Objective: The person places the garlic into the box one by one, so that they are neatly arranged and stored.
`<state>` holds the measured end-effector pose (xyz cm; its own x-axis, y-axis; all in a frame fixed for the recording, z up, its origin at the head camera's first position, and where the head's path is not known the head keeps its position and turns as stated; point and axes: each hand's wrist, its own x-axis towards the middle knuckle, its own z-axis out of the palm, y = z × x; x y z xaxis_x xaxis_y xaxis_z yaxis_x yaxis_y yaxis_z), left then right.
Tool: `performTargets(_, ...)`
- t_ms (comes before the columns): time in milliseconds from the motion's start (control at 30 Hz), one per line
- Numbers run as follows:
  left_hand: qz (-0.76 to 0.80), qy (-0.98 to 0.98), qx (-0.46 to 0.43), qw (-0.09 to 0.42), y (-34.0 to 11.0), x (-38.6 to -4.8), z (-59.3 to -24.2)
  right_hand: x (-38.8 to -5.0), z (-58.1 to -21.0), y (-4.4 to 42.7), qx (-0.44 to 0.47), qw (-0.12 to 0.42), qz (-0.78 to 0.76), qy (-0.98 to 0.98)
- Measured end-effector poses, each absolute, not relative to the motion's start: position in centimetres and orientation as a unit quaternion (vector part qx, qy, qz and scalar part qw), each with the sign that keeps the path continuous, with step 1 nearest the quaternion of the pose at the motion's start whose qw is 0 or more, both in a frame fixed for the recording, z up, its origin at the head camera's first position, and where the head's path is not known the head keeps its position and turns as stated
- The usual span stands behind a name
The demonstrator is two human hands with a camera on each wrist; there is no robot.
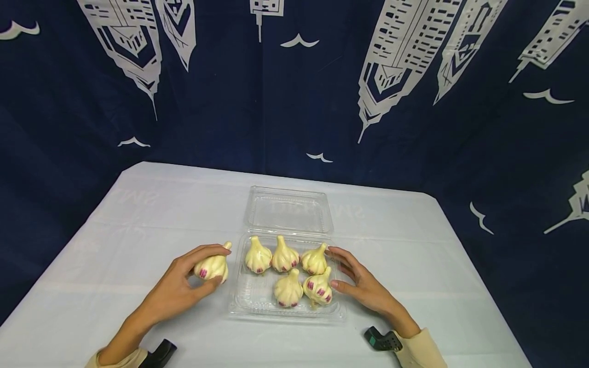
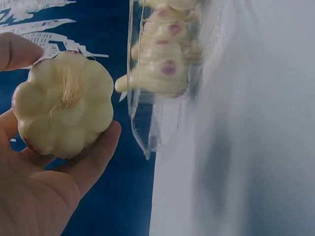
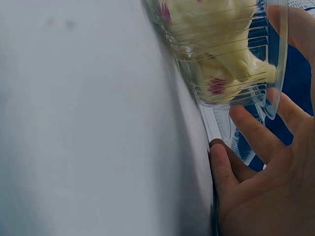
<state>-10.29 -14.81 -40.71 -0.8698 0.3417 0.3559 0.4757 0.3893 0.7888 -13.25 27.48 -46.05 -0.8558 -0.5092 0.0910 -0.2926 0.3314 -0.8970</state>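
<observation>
My left hand point(image 1: 177, 289) holds a garlic bulb point(image 1: 213, 267) between thumb and fingers, left of a clear plastic clamshell box point(image 1: 252, 301). In the left wrist view the bulb's rooted underside point(image 2: 69, 105) faces the camera. Several more garlic bulbs sit in the box: three in the far row, among them the middle one point(image 1: 285, 254), and two in the near row, including the one at front right point(image 1: 318, 287). The right hand point(image 1: 363, 286) rests at the box's right side, fingers spread and loosely bent. Its fingertips point(image 3: 238, 112) lie near the clear wall; firm contact cannot be told.
The box's lid point(image 1: 290, 209) lies folded back on the far side. A white cloth covers the table point(image 1: 175, 204), and a dark blue curtain point(image 1: 257, 102) with white building prints hangs behind it. Black bands point(image 1: 383, 339) are on both wrists.
</observation>
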Motion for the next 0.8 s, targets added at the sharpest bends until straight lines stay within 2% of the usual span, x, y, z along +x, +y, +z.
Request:
performTargets(367, -0.526, -0.806, -0.266, 0.048, -12.6, -10.9, -40.7, -13.3, -46.2, 27.5, -0.239, 0.103, -0.523, 0.812)
performTargets(800, -0.516, -0.806, -0.283, 0.063, -10.4, -11.2, -41.1, -13.2, -46.1, 27.5, -0.234, 0.102, -0.52, 0.815)
